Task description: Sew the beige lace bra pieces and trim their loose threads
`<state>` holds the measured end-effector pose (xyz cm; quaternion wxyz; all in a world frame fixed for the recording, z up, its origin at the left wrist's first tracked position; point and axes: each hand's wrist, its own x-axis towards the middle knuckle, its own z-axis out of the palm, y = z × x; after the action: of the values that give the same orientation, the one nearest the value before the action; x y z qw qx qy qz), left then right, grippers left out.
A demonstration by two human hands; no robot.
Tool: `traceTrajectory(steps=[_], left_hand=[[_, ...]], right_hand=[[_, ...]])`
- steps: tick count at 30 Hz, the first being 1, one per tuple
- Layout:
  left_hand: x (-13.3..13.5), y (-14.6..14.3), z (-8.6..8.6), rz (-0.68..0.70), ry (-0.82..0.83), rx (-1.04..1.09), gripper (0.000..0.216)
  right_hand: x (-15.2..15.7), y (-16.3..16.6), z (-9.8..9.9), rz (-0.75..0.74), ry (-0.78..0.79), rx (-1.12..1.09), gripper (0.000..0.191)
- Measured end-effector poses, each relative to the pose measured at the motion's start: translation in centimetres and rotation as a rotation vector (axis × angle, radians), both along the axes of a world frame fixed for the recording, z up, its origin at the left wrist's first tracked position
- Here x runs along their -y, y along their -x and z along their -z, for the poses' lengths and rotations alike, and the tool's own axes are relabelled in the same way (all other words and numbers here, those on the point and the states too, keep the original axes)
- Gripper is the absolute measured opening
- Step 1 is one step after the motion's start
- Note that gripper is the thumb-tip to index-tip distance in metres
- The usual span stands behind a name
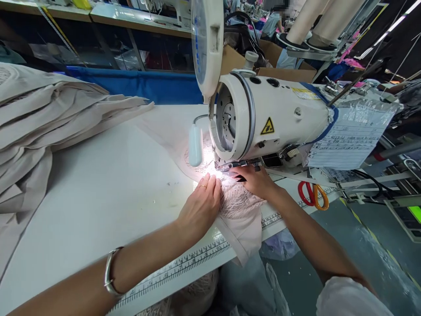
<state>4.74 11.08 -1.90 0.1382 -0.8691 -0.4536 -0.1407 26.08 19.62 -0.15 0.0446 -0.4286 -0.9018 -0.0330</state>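
My left hand (201, 204) lies flat, fingers together, on pale pink lace fabric (237, 210) just in front of the needle area of a white sewing machine (269, 118). A ring is on one finger and a silver bangle on the wrist. My right hand (254, 180) rests on the same fabric under the machine head, fingers stretched toward the presser foot. The fabric runs under the machine and hangs over the table's front edge. A small lamp (195, 145) lights the spot brightly, so the needle itself is washed out.
A heap of beige fabric (42, 118) fills the left of the white table (108, 188). Red-and-orange-handled scissors (313, 195) lie right of the machine. A printed ruler (184, 263) runs along the front edge. A plastic-covered paper sheet (351, 136) hangs at right.
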Motion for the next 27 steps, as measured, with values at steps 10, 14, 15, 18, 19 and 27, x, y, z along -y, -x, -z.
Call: traceTrajectory(steps=[10, 14, 15, 18, 19, 27], left_hand=[[-0.2, 0.3, -0.5, -0.014, 0.093, -0.011, 0.043], [-0.5, 0.6, -0.6, 0.000, 0.098, -0.032, 0.046], [-0.5, 0.7, -0.6, 0.005, 0.097, -0.035, 0.046], [-0.8, 1.1, -0.7, 0.016, 0.103, -0.041, 0.047], [-1.0, 1.2, -0.7, 0.020, 0.109, -0.040, 0.047], [-2.3, 2.9, -0.9, 0.081, 0.188, 0.042, 0.050]], right_hand=[[1.1, 0.8, -2.0, -0.101, 0.085, 0.059, 0.072], [0.9, 0.7, -1.6, -0.115, 0.113, 0.040, 0.070], [0.8, 0.6, -1.4, -0.124, 0.126, 0.031, 0.070], [0.6, 0.6, -1.1, -0.138, 0.144, 0.001, 0.069], [0.6, 0.6, -1.0, -0.135, 0.143, -0.008, 0.068], [1.0, 1.0, -1.3, -0.135, 0.135, -0.047, 0.062]])
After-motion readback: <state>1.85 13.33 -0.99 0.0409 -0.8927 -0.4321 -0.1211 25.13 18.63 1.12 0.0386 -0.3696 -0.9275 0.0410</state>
